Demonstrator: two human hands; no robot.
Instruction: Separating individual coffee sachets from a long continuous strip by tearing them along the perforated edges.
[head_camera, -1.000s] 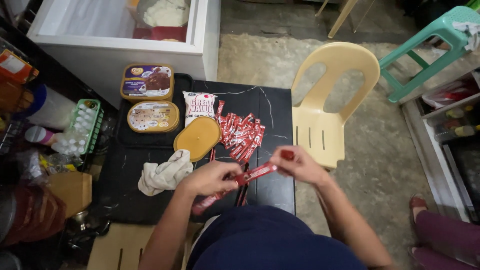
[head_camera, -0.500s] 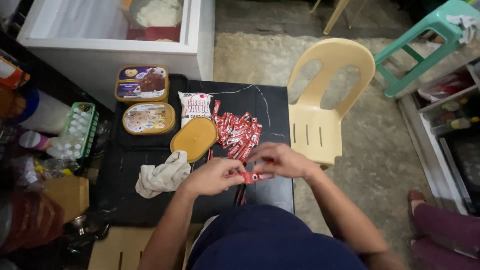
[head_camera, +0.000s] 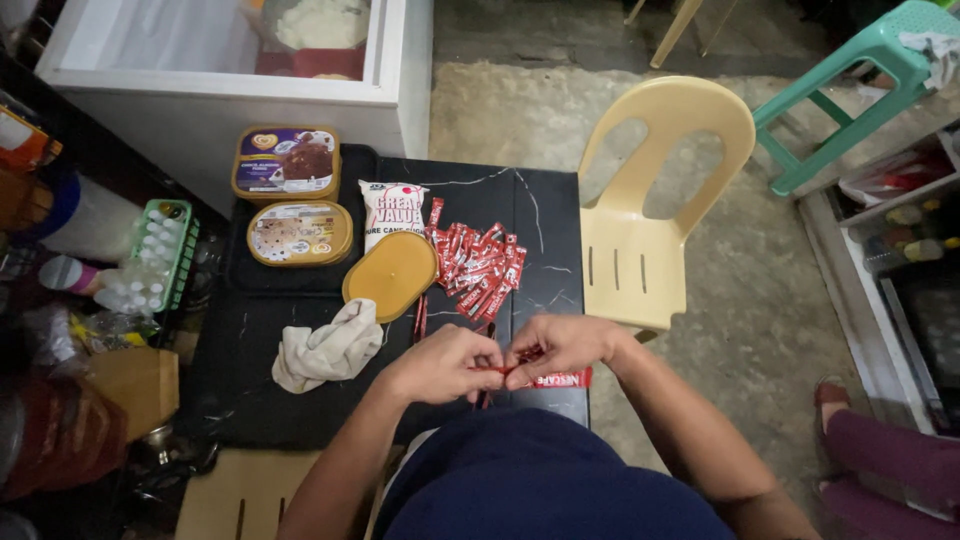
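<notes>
My left hand (head_camera: 447, 362) and my right hand (head_camera: 556, 348) meet at the near edge of the black marbled table (head_camera: 545, 225), fingertips pinched together on a strip of red sachets (head_camera: 562, 379). Part of the strip sticks out below my right hand. A pile of loose red sachets (head_camera: 479, 265) lies on the table just beyond my hands. Left of the pile sit a yellow oval lid (head_camera: 391, 275) and a white packet (head_camera: 391, 209).
Two yellow ice cream tubs (head_camera: 298, 232) rest on a black tray at the table's back left. A crumpled cloth (head_camera: 329, 347) lies near my left hand. A cream plastic chair (head_camera: 650, 215) stands right of the table. A white chest freezer (head_camera: 230, 100) is behind.
My hands were apart holding a stretched strip of sachets; they have come together near the table's front edge, with the strip bunched between the fingertips.
</notes>
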